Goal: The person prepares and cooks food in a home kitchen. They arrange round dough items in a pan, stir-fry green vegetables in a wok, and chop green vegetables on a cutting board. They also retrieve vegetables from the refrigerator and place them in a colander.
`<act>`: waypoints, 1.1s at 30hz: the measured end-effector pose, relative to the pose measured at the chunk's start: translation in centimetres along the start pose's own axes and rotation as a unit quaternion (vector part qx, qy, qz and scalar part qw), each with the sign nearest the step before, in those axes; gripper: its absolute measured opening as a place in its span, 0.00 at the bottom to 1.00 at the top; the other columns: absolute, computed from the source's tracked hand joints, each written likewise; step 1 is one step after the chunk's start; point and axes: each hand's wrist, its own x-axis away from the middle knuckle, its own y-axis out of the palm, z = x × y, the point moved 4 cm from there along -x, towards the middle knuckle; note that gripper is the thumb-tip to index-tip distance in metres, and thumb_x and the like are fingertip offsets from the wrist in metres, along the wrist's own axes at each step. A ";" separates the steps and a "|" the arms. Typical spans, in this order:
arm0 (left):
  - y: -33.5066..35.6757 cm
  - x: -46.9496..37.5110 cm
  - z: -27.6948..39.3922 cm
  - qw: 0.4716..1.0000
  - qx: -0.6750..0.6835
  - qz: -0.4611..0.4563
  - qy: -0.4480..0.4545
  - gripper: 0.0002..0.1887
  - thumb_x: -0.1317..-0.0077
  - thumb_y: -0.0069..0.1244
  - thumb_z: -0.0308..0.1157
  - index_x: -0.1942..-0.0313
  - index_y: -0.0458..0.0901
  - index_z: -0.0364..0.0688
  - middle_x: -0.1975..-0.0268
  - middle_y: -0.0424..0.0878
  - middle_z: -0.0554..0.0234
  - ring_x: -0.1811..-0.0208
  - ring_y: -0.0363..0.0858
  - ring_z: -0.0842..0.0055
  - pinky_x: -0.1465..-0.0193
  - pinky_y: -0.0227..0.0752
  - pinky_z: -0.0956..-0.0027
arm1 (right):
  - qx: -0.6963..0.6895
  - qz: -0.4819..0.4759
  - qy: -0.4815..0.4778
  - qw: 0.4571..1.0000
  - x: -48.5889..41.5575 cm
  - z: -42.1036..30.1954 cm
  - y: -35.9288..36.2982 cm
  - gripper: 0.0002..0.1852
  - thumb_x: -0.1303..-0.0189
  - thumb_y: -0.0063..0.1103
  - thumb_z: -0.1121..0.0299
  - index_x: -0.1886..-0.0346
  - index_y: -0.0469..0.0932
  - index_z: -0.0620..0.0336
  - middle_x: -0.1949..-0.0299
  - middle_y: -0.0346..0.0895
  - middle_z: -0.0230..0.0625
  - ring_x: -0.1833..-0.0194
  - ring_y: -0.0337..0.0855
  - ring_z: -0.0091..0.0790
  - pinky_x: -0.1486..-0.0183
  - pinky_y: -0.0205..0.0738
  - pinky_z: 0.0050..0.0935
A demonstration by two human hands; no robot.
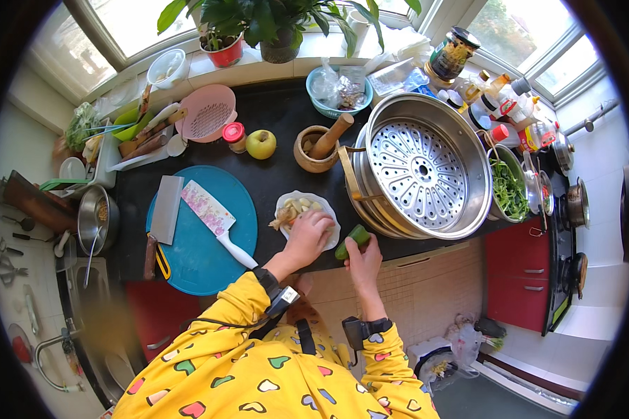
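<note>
My right hand (365, 260) grips a short piece of green cucumber (358, 235) just beyond the counter's front edge. Over a white scalloped dish (335, 228), my left hand (308, 236) reaches down with its fingers bent. Peeled garlic cloves (297, 205) fill the far part of that dish, with a piece of ginger (279, 222) at its left rim. What the left fingertips touch is hidden. To the left, a flower-patterned kitchen knife (207, 207) and a cleaver (166, 210) lie on a round blue cutting board (237, 195).
A large steel steamer (422, 170) stands close on the right. Behind the dish are a wooden mortar (313, 162) with its pestle, a yellow-green apple (261, 144) and a red-lidded jar (234, 136). A pot of leafy greens (509, 188) sits farther right; a steel bowl (97, 220) is left.
</note>
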 end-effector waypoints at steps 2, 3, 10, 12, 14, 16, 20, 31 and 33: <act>-1.1 0.2 -0.6 0.987 0.118 0.030 -0.103 0.10 0.36 0.46 0.20 0.56 0.80 0.36 0.51 0.82 0.52 0.47 0.79 0.60 0.43 0.72 0.63 | -0.017 -0.013 0.000 1.000 -0.3 -0.6 0.5 0.17 0.41 0.65 0.61 0.57 0.73 0.64 0.75 0.78 0.32 0.82 0.74 0.20 0.81 0.67 0.20; -1.8 0.3 -1.0 0.972 0.176 0.048 -0.149 0.11 0.35 0.45 0.19 0.54 0.80 0.35 0.49 0.82 0.52 0.45 0.80 0.61 0.41 0.71 0.64 | -0.025 -0.020 -0.002 1.000 -0.5 -1.0 0.8 0.18 0.41 0.65 0.61 0.57 0.73 0.64 0.75 0.78 0.32 0.82 0.74 0.20 0.82 0.66 0.20; -6.8 1.3 -4.3 0.743 0.590 0.156 -0.273 0.19 0.32 0.41 0.14 0.42 0.72 0.35 0.34 0.72 0.55 0.32 0.70 0.71 0.30 0.64 0.69 | -0.016 -0.123 -0.053 0.991 -1.2 -4.2 7.5 0.19 0.40 0.66 0.62 0.53 0.75 0.65 0.73 0.80 0.32 0.79 0.76 0.19 0.78 0.69 0.20; -9.0 3.1 -5.6 0.746 0.565 0.207 -0.286 0.18 0.33 0.43 0.14 0.43 0.73 0.35 0.35 0.72 0.54 0.32 0.70 0.69 0.30 0.64 0.68 | 0.019 -0.139 -0.065 0.988 -1.2 -5.1 10.3 0.20 0.43 0.68 0.63 0.51 0.77 0.62 0.70 0.82 0.34 0.73 0.80 0.22 0.71 0.74 0.23; -11.1 5.4 -6.8 0.750 0.535 0.254 -0.293 0.15 0.34 0.45 0.14 0.47 0.75 0.34 0.40 0.77 0.53 0.35 0.73 0.68 0.32 0.67 0.68 | 0.150 -0.136 -0.167 0.965 -1.5 -6.7 11.6 0.21 0.46 0.69 0.62 0.51 0.77 0.60 0.69 0.82 0.37 0.71 0.82 0.28 0.67 0.76 0.28; -13.0 8.3 -8.2 0.785 0.453 0.251 -0.341 0.13 0.35 0.47 0.16 0.50 0.76 0.34 0.46 0.80 0.55 0.41 0.78 0.71 0.36 0.70 0.70 | 0.275 -0.089 -0.257 0.922 -2.3 -8.3 12.5 0.22 0.51 0.69 0.59 0.53 0.78 0.56 0.65 0.81 0.42 0.65 0.84 0.42 0.60 0.78 0.38; -15.8 13.8 -10.4 0.839 0.188 0.258 -0.440 0.10 0.38 0.53 0.20 0.56 0.80 0.33 0.55 0.83 0.58 0.56 0.84 0.76 0.52 0.79 0.72 | 0.460 -0.003 -0.261 0.849 -3.7 -9.0 11.1 0.19 0.51 0.67 0.57 0.56 0.79 0.53 0.61 0.79 0.42 0.60 0.83 0.50 0.59 0.78 0.45; -22.0 16.5 -12.2 0.885 0.080 0.262 -0.376 0.11 0.44 0.56 0.21 0.59 0.81 0.36 0.59 0.82 0.55 0.57 0.81 0.66 0.54 0.76 0.66 | 0.432 0.036 -0.339 0.835 1.6 -8.1 12.3 0.15 0.49 0.71 0.63 0.62 0.79 0.60 0.60 0.78 0.44 0.60 0.81 0.49 0.59 0.75 0.42; -24.6 17.2 -12.9 0.899 -0.041 0.247 -0.360 0.13 0.46 0.58 0.22 0.58 0.80 0.37 0.56 0.81 0.55 0.51 0.77 0.61 0.45 0.71 0.62 | 0.374 -0.106 -0.394 0.833 3.7 -7.5 16.2 0.13 0.49 0.71 0.66 0.64 0.78 0.59 0.64 0.78 0.42 0.63 0.79 0.47 0.58 0.74 0.41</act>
